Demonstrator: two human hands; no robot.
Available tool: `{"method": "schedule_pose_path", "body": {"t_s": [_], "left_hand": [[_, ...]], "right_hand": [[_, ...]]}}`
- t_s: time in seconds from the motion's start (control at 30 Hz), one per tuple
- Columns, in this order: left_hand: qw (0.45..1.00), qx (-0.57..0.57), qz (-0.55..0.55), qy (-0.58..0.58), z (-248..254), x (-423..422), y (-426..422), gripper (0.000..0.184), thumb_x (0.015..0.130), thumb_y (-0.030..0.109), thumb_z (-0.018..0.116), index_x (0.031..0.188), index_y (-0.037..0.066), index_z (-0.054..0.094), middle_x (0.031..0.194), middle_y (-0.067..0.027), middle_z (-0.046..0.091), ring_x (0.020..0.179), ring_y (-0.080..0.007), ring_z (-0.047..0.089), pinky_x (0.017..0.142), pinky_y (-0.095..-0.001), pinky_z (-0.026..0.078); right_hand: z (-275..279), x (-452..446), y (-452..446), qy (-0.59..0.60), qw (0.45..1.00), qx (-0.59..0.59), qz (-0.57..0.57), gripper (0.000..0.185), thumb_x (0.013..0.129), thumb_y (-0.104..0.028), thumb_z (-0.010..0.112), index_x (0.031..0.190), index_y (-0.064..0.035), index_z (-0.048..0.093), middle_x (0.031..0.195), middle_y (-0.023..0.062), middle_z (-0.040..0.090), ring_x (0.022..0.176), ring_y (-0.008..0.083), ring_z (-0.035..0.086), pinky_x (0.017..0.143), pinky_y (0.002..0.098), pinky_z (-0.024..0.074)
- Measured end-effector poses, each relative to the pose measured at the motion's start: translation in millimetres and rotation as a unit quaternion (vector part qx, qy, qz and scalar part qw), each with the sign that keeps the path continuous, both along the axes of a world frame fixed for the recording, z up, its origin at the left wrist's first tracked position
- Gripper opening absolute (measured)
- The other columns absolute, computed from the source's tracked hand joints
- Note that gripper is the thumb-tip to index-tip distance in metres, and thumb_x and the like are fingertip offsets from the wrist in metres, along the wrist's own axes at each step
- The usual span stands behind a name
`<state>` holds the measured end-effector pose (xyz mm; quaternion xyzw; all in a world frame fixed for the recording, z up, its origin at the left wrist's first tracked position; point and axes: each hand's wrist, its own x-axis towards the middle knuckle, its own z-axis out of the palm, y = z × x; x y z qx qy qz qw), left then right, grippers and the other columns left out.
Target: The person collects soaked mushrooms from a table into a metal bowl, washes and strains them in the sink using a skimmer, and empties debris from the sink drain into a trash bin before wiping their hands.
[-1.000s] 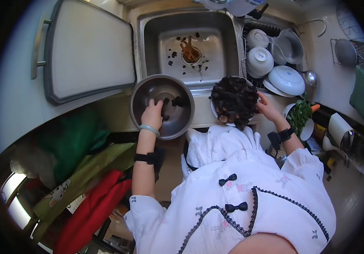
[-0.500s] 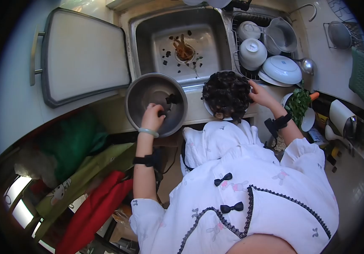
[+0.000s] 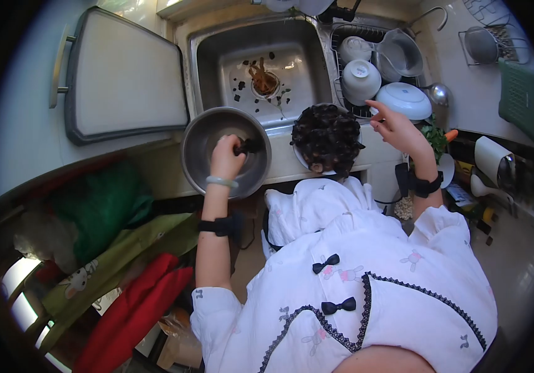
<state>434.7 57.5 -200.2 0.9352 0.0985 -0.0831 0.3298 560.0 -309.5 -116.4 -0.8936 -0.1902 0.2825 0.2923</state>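
Observation:
My left hand (image 3: 226, 158) reaches into a steel bowl (image 3: 195, 152) at the counter edge, its fingers closed on dark wood ear mushroom pieces (image 3: 251, 146). Beside the bowl, to its right, a plate (image 3: 299, 159) carries a heaped pile of dark wood ear mushrooms (image 3: 326, 138). My right hand (image 3: 400, 129) is off to the right of that pile, not touching it, with index finger and thumb apart and nothing held.
Behind the bowls is a steel sink (image 3: 217, 56) with dark scraps and brownish waste (image 3: 263, 79) around its drain. A dish rack (image 3: 341, 31) holds white bowls (image 3: 361, 81), with a ladle (image 3: 439, 93) alongside. On the left lies a grey-edged board (image 3: 127, 74).
My right hand has left the mushroom pile, moving right and opening. My left hand has shifted slightly up inside the bowl and closed on the dark pieces.

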Motion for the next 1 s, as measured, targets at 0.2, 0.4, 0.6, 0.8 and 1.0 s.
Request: {"method": "schedule_pose_path", "body": {"t_s": [0.2,0.4,0.6,0.8,1.0], "left_hand": [[0.995,0.071,-0.060,0.045,-31,5,-20,0.019,0.060,-0.001,0.059,0.077,0.003,0.051,0.088,-0.0163,0.054,0.082,-0.0361,0.053,0.073,-0.0430,0.045],[0.953,-0.235,0.188,0.038,17,2,-3,0.016,0.062,-0.004,0.057,0.075,-0.001,0.050,0.065,-0.0056,0.049,0.059,-0.0152,0.055,0.047,-0.0266,0.050],[0.936,-0.345,0.037,0.062,74,29,-88,0.021,0.062,-0.005,0.057,0.082,-0.002,0.050,0.074,-0.0063,0.050,0.060,-0.0135,0.054,0.046,-0.0255,0.048],[0.972,-0.115,-0.196,-0.051,39,56,-187,0.020,0.060,0.000,0.057,0.079,0.002,0.049,0.085,-0.0179,0.050,0.075,-0.0365,0.052,0.065,-0.0410,0.044],[0.951,0.114,-0.277,-0.074,16,60,-233,0.018,0.069,0.009,0.056,0.085,0.005,0.051,0.093,-0.0124,0.054,0.081,-0.0266,0.057,0.058,-0.0354,0.050]], "right_hand": [[33,-18,19,0.054,0.998,0.026,-0.016,0.045,0.082,-0.008,0.052,0.125,-0.0093,0.037,0.089,0.0143,0.061,0.079,0.0274,0.059,0.069,0.0334,0.0455],[36,-33,-6,0.067,0.994,0.052,-0.072,0.046,0.083,-0.006,0.050,0.126,-0.0093,0.036,0.090,0.0142,0.061,0.077,0.0256,0.060,0.069,0.0314,0.0458],[14,-34,-26,0.038,0.995,0.071,-0.059,0.050,0.082,-0.003,0.047,0.129,-0.0123,0.034,0.093,0.0130,0.060,0.074,0.0162,0.059,0.065,0.0270,0.0465],[2,-35,-24,0.015,0.995,0.094,-0.036,0.046,0.083,-0.006,0.048,0.127,-0.0119,0.037,0.091,0.0118,0.061,0.072,0.0216,0.060,0.065,0.0318,0.0463],[-23,-38,-21,0.046,0.988,0.133,-0.059,0.039,0.082,-0.009,0.051,0.121,-0.0075,0.042,0.081,0.0124,0.061,0.070,0.0244,0.059,0.061,0.0327,0.0469]]}}
